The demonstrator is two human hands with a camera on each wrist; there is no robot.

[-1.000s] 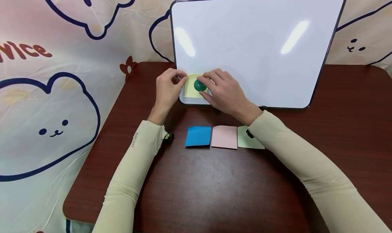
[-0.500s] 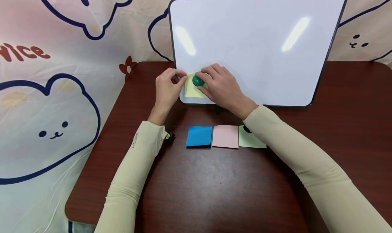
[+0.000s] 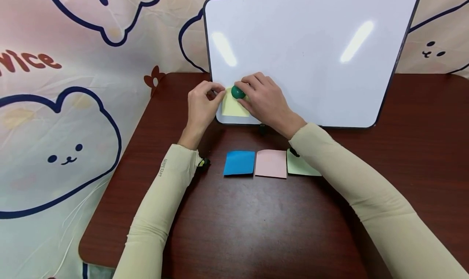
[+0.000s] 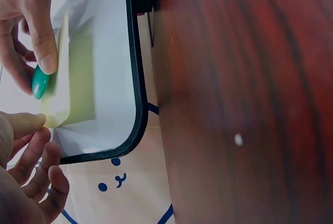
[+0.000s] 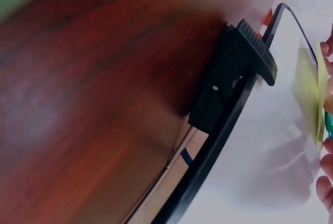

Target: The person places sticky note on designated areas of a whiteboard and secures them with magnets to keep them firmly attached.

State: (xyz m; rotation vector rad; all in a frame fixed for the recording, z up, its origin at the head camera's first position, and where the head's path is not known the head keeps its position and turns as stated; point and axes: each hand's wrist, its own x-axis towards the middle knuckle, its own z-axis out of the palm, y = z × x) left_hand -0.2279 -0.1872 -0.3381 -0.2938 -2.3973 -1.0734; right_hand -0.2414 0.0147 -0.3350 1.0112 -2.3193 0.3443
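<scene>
At the lower left of the whiteboard (image 3: 311,55), my left hand (image 3: 202,104) pinches the yellow note (image 3: 234,108) by its corner, seemingly to steady it. My right hand (image 3: 267,102) grips the green disc (image 3: 237,92) over it.

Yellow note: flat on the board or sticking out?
Sticking out: the left wrist view shows the yellow note with its lower edge off the whiteboard.

A pale cloth (image 3: 128,65) printed with bears (image 3: 62,136) (outlined in navy) hangs behind a glossy reddish-brown table (image 3: 264,230).
</scene>
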